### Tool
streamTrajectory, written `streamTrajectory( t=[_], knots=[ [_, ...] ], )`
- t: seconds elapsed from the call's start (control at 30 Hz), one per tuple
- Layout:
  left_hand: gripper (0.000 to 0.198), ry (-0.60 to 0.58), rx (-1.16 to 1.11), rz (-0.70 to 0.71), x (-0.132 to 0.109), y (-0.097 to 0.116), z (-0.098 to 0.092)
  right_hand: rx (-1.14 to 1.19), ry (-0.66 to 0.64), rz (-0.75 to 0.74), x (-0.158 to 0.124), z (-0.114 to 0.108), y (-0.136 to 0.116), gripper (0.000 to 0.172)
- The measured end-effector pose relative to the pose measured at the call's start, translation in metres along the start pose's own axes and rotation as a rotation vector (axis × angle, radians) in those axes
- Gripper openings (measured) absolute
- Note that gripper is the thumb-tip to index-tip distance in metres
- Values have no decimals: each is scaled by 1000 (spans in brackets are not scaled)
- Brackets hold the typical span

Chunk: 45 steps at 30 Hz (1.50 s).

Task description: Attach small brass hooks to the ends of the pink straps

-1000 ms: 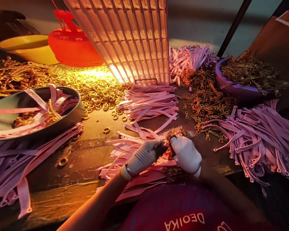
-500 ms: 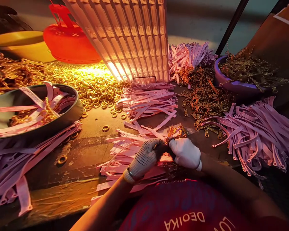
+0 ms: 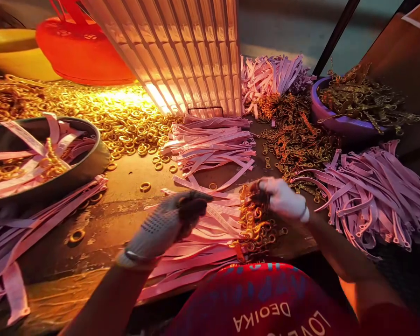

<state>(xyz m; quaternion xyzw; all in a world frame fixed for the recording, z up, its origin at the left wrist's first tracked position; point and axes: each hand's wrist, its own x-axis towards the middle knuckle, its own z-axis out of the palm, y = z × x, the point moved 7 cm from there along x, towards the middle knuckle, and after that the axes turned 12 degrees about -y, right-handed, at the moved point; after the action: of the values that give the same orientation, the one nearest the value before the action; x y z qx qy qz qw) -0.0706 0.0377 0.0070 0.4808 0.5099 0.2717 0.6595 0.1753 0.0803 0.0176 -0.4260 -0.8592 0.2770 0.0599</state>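
Observation:
My left hand, in a dotted, pale glove with dark fingers, hovers above the left part of a pile of pink straps. Its fingers are curled together, and anything inside them is hidden. To the right, my white-gloved right hand is at the far end of the gold rings and clasps that lie along the straps' right ends. Its dark fingertips are bent inward, and what they pinch cannot be made out. A second bundle of pink straps lies just beyond.
Loose gold rings spread at the back left, beside a green basin of straps. An upright ribbed panel stands behind. On the right are gold clasps, a purple basin of chains and more pink straps.
My hands were together over the strap ends and have moved apart. The left went left, the right went right and slightly farther away, uncovering the gold pieces. The view shifted slightly.

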Motion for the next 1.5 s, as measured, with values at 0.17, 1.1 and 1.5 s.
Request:
streamTrajectory(
  t=[0.17, 1.1, 1.5],
  knots=[
    [51, -384, -483, 10, 19, -16, 64, -125, 163, 606, 60, -33, 101, 26],
    [21, -357, -162, 81, 9, -17, 98, 543, 185, -311, -16, 23, -65, 38],
    [34, -249, -500, 36, 5, -28, 93, 998, 276, -104, -27, 35, -44, 32]
  ],
)
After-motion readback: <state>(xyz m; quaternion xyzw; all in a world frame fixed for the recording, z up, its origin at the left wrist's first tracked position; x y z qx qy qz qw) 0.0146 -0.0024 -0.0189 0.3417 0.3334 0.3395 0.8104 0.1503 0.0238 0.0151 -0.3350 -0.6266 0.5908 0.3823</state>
